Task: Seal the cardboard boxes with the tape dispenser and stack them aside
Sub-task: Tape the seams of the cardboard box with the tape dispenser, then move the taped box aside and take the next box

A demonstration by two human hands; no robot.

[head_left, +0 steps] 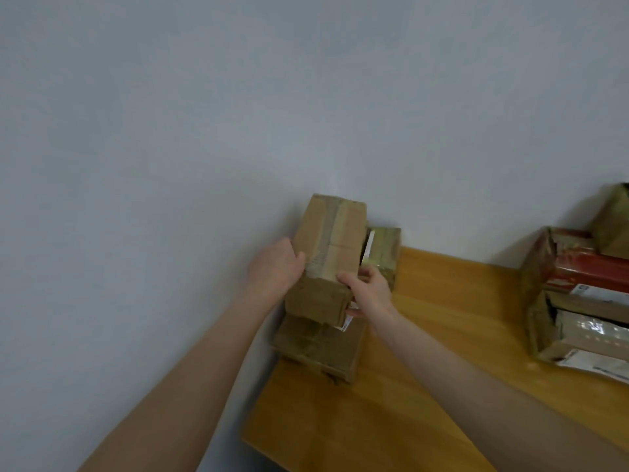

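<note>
A sealed brown cardboard box (328,243) with a strip of clear tape along its top sits on another taped cardboard box (320,345) at the left corner of the wooden table (425,352), against the wall. My left hand (275,270) grips the upper box's left side. My right hand (367,294) grips its right near corner, thumb on top. A third, smaller box (383,253) stands just behind, partly hidden. No tape dispenser is in view.
At the table's right edge lies an open cardboard box (544,321) holding flat packages, with a red-printed box (575,267) and another brown box (612,223) behind it. A grey wall (204,131) fills the left and top.
</note>
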